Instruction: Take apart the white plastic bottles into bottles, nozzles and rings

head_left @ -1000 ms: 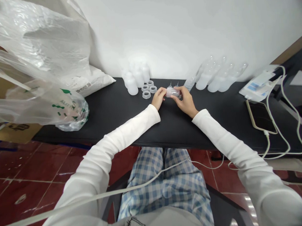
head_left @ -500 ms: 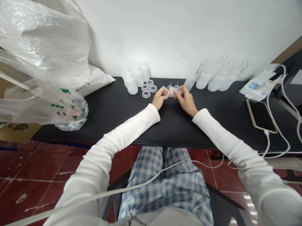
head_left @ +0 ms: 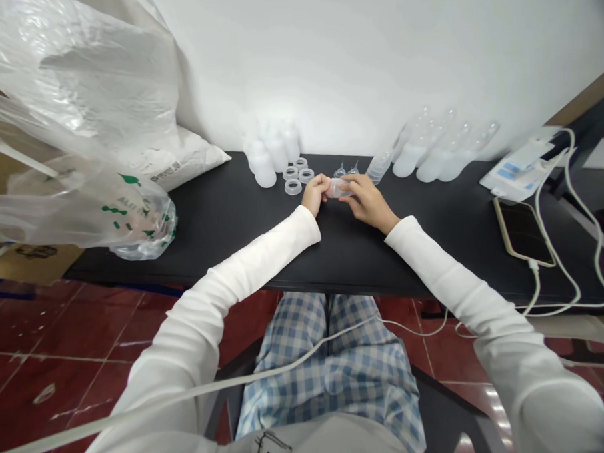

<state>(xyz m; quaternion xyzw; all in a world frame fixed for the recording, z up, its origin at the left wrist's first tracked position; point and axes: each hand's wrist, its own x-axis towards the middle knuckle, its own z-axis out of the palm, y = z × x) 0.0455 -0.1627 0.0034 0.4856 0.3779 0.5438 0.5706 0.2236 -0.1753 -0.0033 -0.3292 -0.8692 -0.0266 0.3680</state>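
Note:
My left hand (head_left: 316, 194) is closed with its fingers on the left end of a translucent plastic bottle collar (head_left: 337, 187), held just above the black table. My right hand (head_left: 368, 200) grips the same collar from the right, thumb below and fingers over the top. The fingers hide whatever is inside it. Just behind the hands stand two clear bottle nipples (head_left: 347, 169) with thin pointed tips. A stack of clear caps (head_left: 380, 164) leans to their right. Several loose collar rings (head_left: 293, 187) lie left of my left hand.
White open bottles (head_left: 264, 168) stand in a group against the wall. Several capped bottles (head_left: 449, 160) stand at the right. Farther right are a phone (head_left: 524, 231) with cables and a white-and-blue packet (head_left: 512, 174). Plastic bags (head_left: 141, 220) crowd the table's left end.
The collar has tilted and shifted slightly left. My left hand has closed further at its left end, and my right hand has turned over to grip it from above.

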